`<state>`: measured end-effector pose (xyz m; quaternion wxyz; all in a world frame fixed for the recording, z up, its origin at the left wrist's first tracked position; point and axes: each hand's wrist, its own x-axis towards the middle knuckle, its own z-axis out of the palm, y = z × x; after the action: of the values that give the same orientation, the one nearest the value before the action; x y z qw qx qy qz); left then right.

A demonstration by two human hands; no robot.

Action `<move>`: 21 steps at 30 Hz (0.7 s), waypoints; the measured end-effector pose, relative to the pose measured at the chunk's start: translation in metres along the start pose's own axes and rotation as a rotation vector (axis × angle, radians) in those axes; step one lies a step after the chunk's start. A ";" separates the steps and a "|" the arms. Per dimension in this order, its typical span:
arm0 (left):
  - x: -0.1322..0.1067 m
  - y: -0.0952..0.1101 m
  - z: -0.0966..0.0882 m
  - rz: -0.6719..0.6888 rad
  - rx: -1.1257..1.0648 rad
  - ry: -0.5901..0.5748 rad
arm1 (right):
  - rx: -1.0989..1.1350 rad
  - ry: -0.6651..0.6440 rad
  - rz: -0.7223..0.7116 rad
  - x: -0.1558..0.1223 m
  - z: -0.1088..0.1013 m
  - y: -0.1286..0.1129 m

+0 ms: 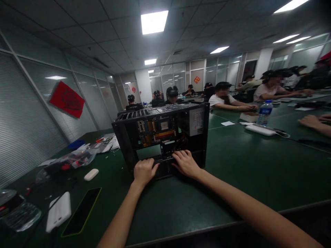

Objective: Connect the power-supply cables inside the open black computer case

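Observation:
A black computer case stands on the green table with its side panel off. Inside it show a motherboard and, at the upper right, a power supply with a label. My left hand is closed over the lower crossbar of the case, thumb toward the right. Farther right on the same bar, my right hand has its fingers curled over the top edge. The inner sides of both hands and the fingertips behind the bar are hidden.
To the left lie a phone, a white power bank, a white oval case, a plastic bag of parts and a water bottle. Another bottle and a white power strip are at right. Several people sit beyond.

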<state>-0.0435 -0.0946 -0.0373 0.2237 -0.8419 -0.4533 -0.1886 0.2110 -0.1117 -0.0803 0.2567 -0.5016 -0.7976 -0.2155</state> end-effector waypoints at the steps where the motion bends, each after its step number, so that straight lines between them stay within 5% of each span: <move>1: -0.001 0.001 0.002 -0.011 -0.009 0.025 | -0.007 -0.001 0.007 0.000 -0.001 -0.001; 8: -0.003 -0.002 0.007 0.050 -0.046 0.057 | 0.006 -0.093 0.004 0.009 -0.023 -0.007; 13: -0.003 -0.003 0.009 0.052 -0.064 0.057 | 0.257 -0.250 0.031 0.029 -0.035 0.011; 17: -0.003 -0.004 0.008 0.065 -0.074 0.052 | 0.430 -0.326 0.126 0.054 -0.024 0.041; 21: -0.003 -0.005 0.007 0.071 -0.079 0.043 | 0.488 -0.543 0.250 0.075 -0.004 0.062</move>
<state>-0.0483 -0.0907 -0.0433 0.2063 -0.8615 -0.4104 -0.2164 0.2409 -0.0370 -0.0246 0.1722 -0.5579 -0.7970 0.1544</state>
